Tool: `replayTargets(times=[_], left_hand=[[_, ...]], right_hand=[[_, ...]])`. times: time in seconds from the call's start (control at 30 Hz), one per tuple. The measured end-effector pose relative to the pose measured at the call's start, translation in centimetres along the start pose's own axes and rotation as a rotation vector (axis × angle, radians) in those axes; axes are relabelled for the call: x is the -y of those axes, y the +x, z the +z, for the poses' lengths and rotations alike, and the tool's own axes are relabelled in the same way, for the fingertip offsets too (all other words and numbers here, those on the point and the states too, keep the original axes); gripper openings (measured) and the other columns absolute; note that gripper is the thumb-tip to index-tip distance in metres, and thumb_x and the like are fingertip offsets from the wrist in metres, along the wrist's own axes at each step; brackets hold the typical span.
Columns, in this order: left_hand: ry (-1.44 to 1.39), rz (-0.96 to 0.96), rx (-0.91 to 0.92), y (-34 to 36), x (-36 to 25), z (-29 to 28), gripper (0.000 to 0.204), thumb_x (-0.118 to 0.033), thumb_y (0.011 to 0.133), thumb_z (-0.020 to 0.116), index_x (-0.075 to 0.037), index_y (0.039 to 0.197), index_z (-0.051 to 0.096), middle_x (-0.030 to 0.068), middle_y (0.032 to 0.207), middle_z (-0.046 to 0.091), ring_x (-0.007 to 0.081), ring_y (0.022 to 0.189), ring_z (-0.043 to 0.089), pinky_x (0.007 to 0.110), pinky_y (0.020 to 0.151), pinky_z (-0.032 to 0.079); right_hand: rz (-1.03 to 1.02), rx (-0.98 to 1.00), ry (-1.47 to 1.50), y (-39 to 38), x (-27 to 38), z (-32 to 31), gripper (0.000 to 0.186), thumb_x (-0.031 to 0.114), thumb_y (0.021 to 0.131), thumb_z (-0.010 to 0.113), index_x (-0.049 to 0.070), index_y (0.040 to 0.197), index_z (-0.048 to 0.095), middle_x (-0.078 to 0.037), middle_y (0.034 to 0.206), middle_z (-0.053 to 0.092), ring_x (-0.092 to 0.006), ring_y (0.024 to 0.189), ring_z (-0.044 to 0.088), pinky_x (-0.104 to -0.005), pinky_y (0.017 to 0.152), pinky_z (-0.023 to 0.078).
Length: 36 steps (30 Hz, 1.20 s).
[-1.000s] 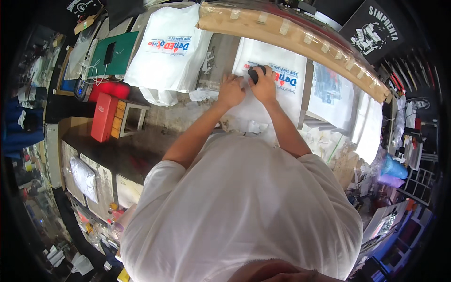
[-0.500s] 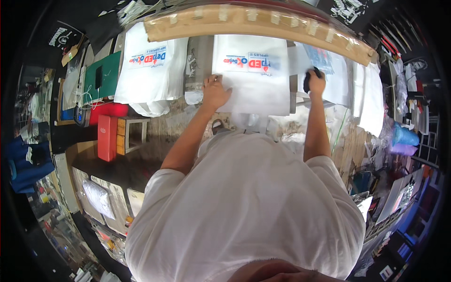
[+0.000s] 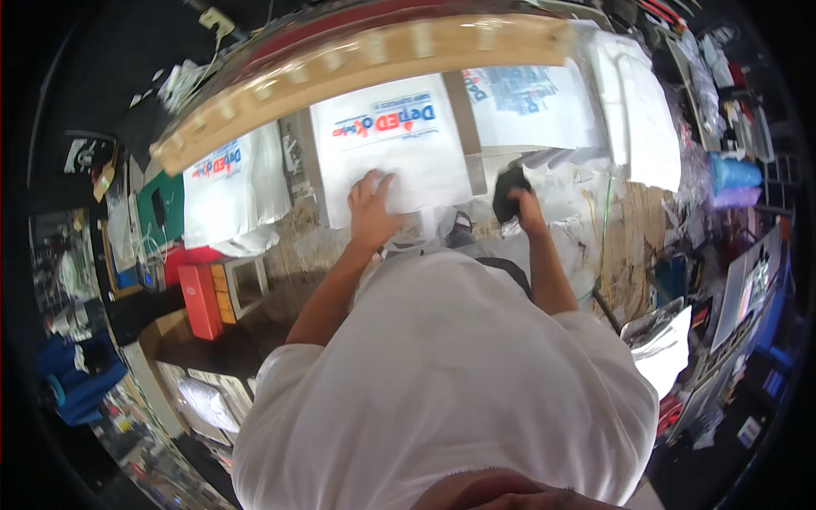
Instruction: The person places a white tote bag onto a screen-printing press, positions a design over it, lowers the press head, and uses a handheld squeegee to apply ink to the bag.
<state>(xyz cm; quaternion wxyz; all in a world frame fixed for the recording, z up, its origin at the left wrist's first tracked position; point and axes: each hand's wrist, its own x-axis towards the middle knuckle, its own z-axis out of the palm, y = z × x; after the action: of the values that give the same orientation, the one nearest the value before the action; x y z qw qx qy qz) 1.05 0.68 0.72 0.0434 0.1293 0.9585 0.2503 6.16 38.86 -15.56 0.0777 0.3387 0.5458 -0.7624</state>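
Note:
A white printed bag (image 3: 393, 149) lies on a grey board at the middle, with blue and red print on it. My left hand (image 3: 371, 214) rests on its lower left part, fingers spread. My right hand (image 3: 525, 208) grips a black pad (image 3: 511, 191), beside the lower right of that bag, over pale loose sheets. Another stack of white printed bags (image 3: 225, 204) lies to the left, and a pale sheet with blue print patches (image 3: 531, 115) lies on the board to the right.
A long taped cardboard strip (image 3: 357, 47) crosses the back of the bench. Folded white material (image 3: 637, 110) lies at the right, near blue and purple rolls (image 3: 733, 174). A red box (image 3: 201, 302) and a small wooden stool (image 3: 242, 293) stand at the left.
My right hand has moved with the black pad off the printed bag, rightward, then down toward me. My left hand stays on the bag. The whole view has shifted.

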Motion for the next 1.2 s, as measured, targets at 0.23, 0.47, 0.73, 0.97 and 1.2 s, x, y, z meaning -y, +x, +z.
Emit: replayTargets(times=[0.23, 0.47, 0.73, 0.97, 1.2], left_hand=[[0.118, 0.057, -0.113, -0.1, -0.3, 0.7, 0.090, -0.030, 0.055, 0.095, -0.020, 0.137, 0.058, 0.0139, 0.142, 0.045, 0.0356, 0.127, 0.046, 0.050, 0.104, 0.042], [0.123, -0.043, -0.081, 0.0, -1.0, 0.9, 0.091, -0.027, 0.055, 0.095, -0.019, 0.138, 0.057, 0.0148, 0.141, 0.044, 0.0354, 0.124, 0.049, 0.050, 0.103, 0.043], [0.103, -0.025, -0.067, 0.1, -1.0, 0.8, 0.094, -0.028, 0.052, 0.096, -0.018, 0.137, 0.057, 0.0181, 0.142, 0.043, 0.0386, 0.126, 0.046, 0.050, 0.106, 0.041], [0.070, -0.034, 0.016, 0.2, -0.3, 0.2, 0.100, -0.038, 0.051, 0.097, -0.014, 0.139, 0.055, 0.0181, 0.143, 0.041, 0.0385, 0.128, 0.046, 0.050, 0.107, 0.041], [-0.349, 0.006, -0.009, 3.1, -3.9, -0.4, 0.062, -0.031, 0.081, 0.082, -0.007, 0.133, 0.057, 0.0177, 0.128, 0.059, 0.0309, 0.119, 0.056, 0.044, 0.099, 0.048]], right_hand=[[-0.178, 0.086, -0.262, 7.9, 11.8, 5.0, 0.064, 0.021, 0.077, 0.075, 0.012, 0.137, 0.053, -0.014, 0.115, 0.068, -0.0260, 0.099, 0.066, -0.0372, 0.087, 0.052], [-0.840, -1.224, -1.116, 5.6, 21.0, -14.6, 0.044, 0.025, 0.077, 0.080, 0.008, 0.116, 0.068, -0.021, 0.110, 0.068, -0.0391, 0.108, 0.060, -0.0471, 0.093, 0.049], [-0.525, -0.922, -1.278, 4.2, 19.6, -23.3, 0.036, 0.031, 0.091, 0.065, 0.015, 0.123, 0.069, -0.021, 0.111, 0.069, -0.0418, 0.096, 0.068, -0.0482, 0.085, 0.054], [-0.522, -1.033, -1.225, 2.9, 26.0, -23.1, 0.030, 0.019, 0.091, 0.053, 0.016, 0.111, 0.075, -0.022, 0.096, 0.070, -0.0415, 0.091, 0.068, -0.0497, 0.082, 0.054], [-0.882, -0.745, -1.389, -8.8, 37.3, -9.7, 0.029, 0.009, 0.088, 0.055, 0.014, 0.108, 0.076, -0.021, 0.096, 0.070, -0.0395, 0.089, 0.069, -0.0450, 0.078, 0.055]])
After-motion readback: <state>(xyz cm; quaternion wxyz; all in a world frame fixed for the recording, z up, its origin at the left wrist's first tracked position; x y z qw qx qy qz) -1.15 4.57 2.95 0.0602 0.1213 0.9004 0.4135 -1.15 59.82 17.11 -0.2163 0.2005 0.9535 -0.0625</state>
